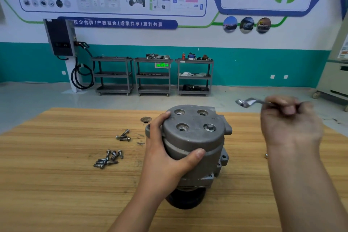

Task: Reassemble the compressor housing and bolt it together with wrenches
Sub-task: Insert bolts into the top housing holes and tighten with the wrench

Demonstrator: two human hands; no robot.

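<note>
My left hand [165,149] grips the compressor housing [195,137] from its left side. The fingers curl over the far rim of the top cover and the thumb presses against the near wall. The housing stands upright on the wooden table [56,175], just right of the middle, with its black pulley [186,198] at the bottom against the tabletop. The round top cover faces up and has four recessed holes. One bolt head [209,127] sits in the near right hole, and the other three holes show no bolt.

My right hand [288,120] is raised to the right of the housing, above it and clear of it. Its fingers are curled tight round the handle of a wrench [246,102]. The wrench head points left, toward the housing, but hangs in the air above the table's far edge, touching nothing. This hand and the tool are blurred, so I cannot tell the wrench type.

To the left of my left hand, loose bolts lie on the table in two heaps: a small group [123,136] nearer the housing and a larger cluster [108,158] closer to me and further left. A round hole [146,119] in the tabletop shows just beyond my left fingers.

Across the floor, three grey carts [153,75] stand along a teal and white wall, with a dark charging unit [60,36] mounted to their left.
</note>
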